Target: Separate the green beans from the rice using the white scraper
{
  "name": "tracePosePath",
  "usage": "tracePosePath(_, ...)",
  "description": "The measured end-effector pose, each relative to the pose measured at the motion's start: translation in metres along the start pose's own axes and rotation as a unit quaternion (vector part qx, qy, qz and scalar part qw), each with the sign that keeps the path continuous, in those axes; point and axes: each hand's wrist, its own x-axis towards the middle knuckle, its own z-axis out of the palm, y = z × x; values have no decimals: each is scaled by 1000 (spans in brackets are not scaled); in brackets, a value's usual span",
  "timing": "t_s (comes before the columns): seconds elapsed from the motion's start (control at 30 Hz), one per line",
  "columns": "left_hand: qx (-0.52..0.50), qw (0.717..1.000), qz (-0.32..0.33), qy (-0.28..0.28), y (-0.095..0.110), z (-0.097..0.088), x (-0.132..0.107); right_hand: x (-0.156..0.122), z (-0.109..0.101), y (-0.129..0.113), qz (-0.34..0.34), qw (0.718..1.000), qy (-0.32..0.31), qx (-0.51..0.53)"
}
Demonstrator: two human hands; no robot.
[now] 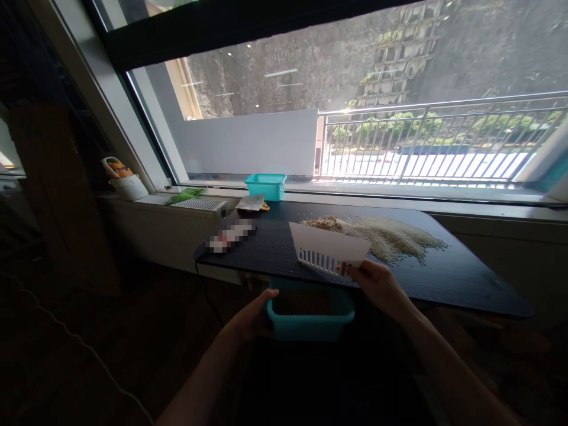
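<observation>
My left hand [257, 310] grips the left rim of a turquoise plastic tub [310, 328], held just below the table's front edge. Dark brownish contents, too dim to name, lie inside the tub. In my right hand [377, 281], fingers closed on its right end, is a white slotted sheet [331, 244]. A row of slots runs along its lower side, which is over the table edge above the tub. Behind the sheet, a spread of white rice [394, 236] covers part of the tabletop, and a small patch of yellow-brown grains [326, 223] lies at its left.
The dark table [470, 278] stands against the window sill. Another turquoise tub [266, 187] and a silvery packet [251, 203] are at its back left. A pixelated item [231, 236] lies near the left edge. A white pot [131, 186] sits above the radiator [177, 236].
</observation>
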Motion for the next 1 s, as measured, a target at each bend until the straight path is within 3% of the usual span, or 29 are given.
tracePosePath(0.13,-7,1000,5,-4,2,-1,-5,-1,1,-1,0,1000,3,9)
tracePosePath(0.37,-15,1000,1,-7,4,-6,-9,-16,-10,-8,15,996,-77,45)
tracePosePath(0.47,-12,1000,5,-5,2,-4,-5,-16,-6,-16,10,998,-34,51)
tracePosePath(0.63,6,1000,3,2,-3,2,2,-4,30,-15,11,999,8,31)
tracePosePath(0.73,13,1000,5,7,-4,3,5,0,41,-7,35,997,61,-14)
tracePosePath(0.83,17,1000,7,12,-4,3,8,1,35,3,39,991,110,-69)
tracePosePath(1.0,25,999,6,19,-2,5,10,-1,6,13,40,982,155,-104)
